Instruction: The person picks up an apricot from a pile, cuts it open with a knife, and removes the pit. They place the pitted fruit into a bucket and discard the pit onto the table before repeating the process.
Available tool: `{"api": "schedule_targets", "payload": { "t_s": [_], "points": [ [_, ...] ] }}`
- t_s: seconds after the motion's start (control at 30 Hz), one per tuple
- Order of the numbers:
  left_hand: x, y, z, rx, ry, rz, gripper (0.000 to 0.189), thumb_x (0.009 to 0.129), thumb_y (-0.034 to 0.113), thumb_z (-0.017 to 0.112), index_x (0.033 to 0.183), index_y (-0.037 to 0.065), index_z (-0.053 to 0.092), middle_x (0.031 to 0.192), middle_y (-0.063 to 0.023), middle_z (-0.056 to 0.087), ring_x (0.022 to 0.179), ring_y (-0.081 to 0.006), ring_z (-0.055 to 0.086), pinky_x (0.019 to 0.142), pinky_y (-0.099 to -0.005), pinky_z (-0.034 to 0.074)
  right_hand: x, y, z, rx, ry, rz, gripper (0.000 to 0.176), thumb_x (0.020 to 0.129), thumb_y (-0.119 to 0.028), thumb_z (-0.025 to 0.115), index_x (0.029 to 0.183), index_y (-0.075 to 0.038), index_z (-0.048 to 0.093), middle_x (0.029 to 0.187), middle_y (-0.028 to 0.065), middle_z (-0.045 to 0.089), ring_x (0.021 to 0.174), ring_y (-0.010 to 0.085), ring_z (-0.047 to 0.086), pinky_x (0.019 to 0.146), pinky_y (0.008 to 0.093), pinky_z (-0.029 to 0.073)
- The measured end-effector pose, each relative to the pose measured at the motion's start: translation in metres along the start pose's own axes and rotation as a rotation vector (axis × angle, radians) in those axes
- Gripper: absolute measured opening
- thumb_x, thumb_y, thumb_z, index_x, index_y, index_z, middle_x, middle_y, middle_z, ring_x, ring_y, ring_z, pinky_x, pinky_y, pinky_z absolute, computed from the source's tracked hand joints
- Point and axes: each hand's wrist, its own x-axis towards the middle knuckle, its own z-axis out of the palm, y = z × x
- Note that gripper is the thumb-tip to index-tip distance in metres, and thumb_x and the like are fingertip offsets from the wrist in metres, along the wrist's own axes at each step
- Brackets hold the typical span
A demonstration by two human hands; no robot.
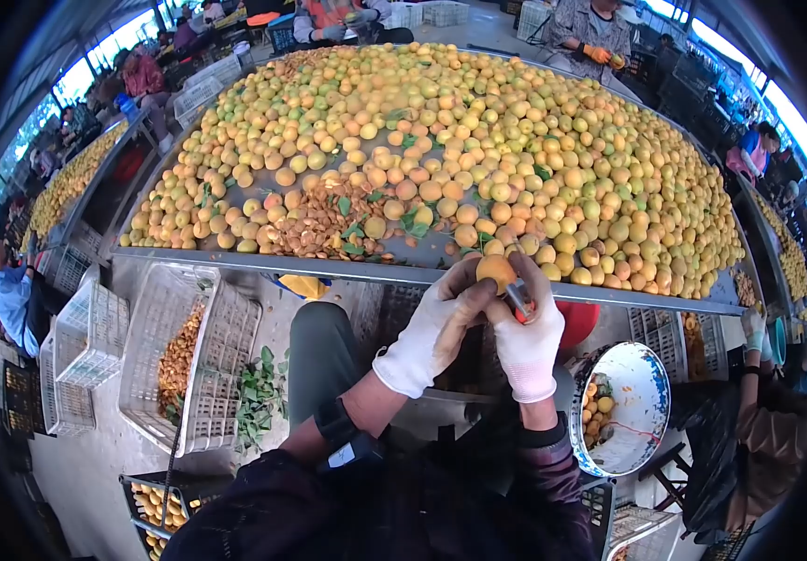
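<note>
My left hand, in a stained white glove, is closed with its fingertips on an orange-yellow apricot. Close beside it, my right hand, also gloved in white, is closed around a small knife whose metal part and a bit of red show between the fingers. The knife lies against the underside of the apricot; how deep the blade sits is hidden. Both hands are just in front of the near edge of a metal table heaped with apricots. A pile of brown apricot pits with green leaves lies on the table.
At the left stands a white plastic crate with orange-brown pieces in it, leaves beside it. A white bucket holding apricots stands by my right knee, a red container near it. Other people work across and beside the table.
</note>
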Motion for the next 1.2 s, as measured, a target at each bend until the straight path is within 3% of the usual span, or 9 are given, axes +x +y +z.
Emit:
{"api": "schedule_targets", "payload": {
  "t_s": [0.1,0.2,0.37,0.47,0.57,0.67,0.83,0.93,1.2],
  "points": [
    [0.004,-0.015,-0.012,-0.129,0.126,-0.016,0.046,0.091,0.026,0.063,0.127,0.002,0.048,0.117,-0.0055,0.057,0.107,-0.0154,0.057,0.090,-0.0305,0.048,0.000,0.006,0.000,-0.221,-0.012,-0.095,0.052,0.076,-0.004,0.066,0.125,0.001,0.050,0.103,0.0113,0.066,0.085,0.0160,0.064,0.074,0.0276,0.051],
    [0.004,-0.009,-0.019,-0.293,0.041,-0.004,0.041,0.092,0.017,0.059,0.128,0.002,0.048,0.119,-0.0066,0.057,0.108,-0.0174,0.057,0.090,-0.0334,0.049,-0.004,-0.010,-0.018,0.382,-0.087,0.305,0.054,0.083,-0.009,0.063,0.131,0.001,0.042,0.086,0.0040,0.060,0.067,0.0085,0.055,0.059,0.0203,0.045],
    [-0.002,-0.009,-0.005,-0.342,-0.009,-0.026,0.037,0.093,0.016,0.057,0.127,0.004,0.050,0.120,-0.0067,0.058,0.109,-0.0179,0.057,0.091,-0.0340,0.049,-0.009,0.011,-0.014,0.167,-0.067,0.072,0.047,0.086,-0.016,0.065,0.125,0.003,0.050,0.106,0.0095,0.064,0.094,0.0128,0.059,0.084,0.0275,0.047],
    [0.003,-0.025,-0.016,-0.261,-0.037,-0.015,0.039,0.093,0.023,0.058,0.127,0.005,0.049,0.119,-0.0058,0.059,0.110,-0.0178,0.057,0.090,-0.0342,0.049,-0.015,0.018,-0.013,0.009,-0.071,-0.014,0.052,0.088,-0.026,0.066,0.128,0.002,0.047,0.103,0.0090,0.063,0.092,0.0122,0.059,0.082,0.0265,0.048],
    [0.010,-0.030,-0.018,-0.448,-0.021,-0.062,0.043,0.092,0.030,0.060,0.125,0.006,0.050,0.118,-0.0048,0.060,0.110,-0.0175,0.058,0.089,-0.0332,0.049,-0.019,-0.001,-0.026,0.265,-0.206,0.253,0.061,0.091,-0.041,0.060,0.132,0.000,0.042,0.078,-0.0006,0.054,0.069,0.0127,0.054,0.064,0.0273,0.048],
    [0.009,-0.027,-0.017,-0.503,0.003,-0.087,0.045,0.089,0.035,0.063,0.124,0.008,0.052,0.116,-0.0050,0.061,0.109,-0.0181,0.058,0.088,-0.0324,0.049,-0.024,-0.010,-0.030,0.193,-0.160,0.322,0.047,0.092,-0.034,0.058,0.124,0.000,0.048,0.069,0.0003,0.050,0.061,0.0152,0.052,0.059,0.0294,0.046],
    [0.008,-0.031,-0.009,-0.562,-0.055,-0.126,0.047,0.087,0.039,0.064,0.122,0.011,0.053,0.115,-0.0045,0.060,0.107,-0.0186,0.057,0.088,-0.0328,0.049,-0.028,0.006,-0.024,-0.234,-0.178,-0.110,0.023,0.093,-0.019,0.055,0.108,-0.002,0.051,0.077,0.0210,0.059,0.070,0.0384,0.061,0.061,0.0376,0.049],
    [0.004,-0.031,-0.005,-0.485,-0.026,-0.100,0.047,0.086,0.041,0.064,0.121,0.010,0.054,0.113,-0.0042,0.060,0.106,-0.0184,0.057,0.087,-0.0327,0.049,-0.028,0.012,-0.020,-0.257,-0.169,-0.152,0.024,0.096,-0.021,0.051,0.103,0.002,0.049,0.072,0.0181,0.055,0.060,0.0291,0.054,0.058,0.0322,0.045],
    [-0.004,-0.026,-0.002,-0.354,-0.102,-0.088,0.053,0.085,0.041,0.066,0.122,0.005,0.054,0.116,-0.0064,0.059,0.110,-0.0171,0.055,0.096,-0.0307,0.043,-0.034,0.007,-0.018,-0.261,-0.148,-0.087,0.023,0.094,-0.018,0.053,0.103,0.003,0.051,0.074,0.0211,0.058,0.069,0.0363,0.062,0.060,0.0334,0.047]
  ]
}}
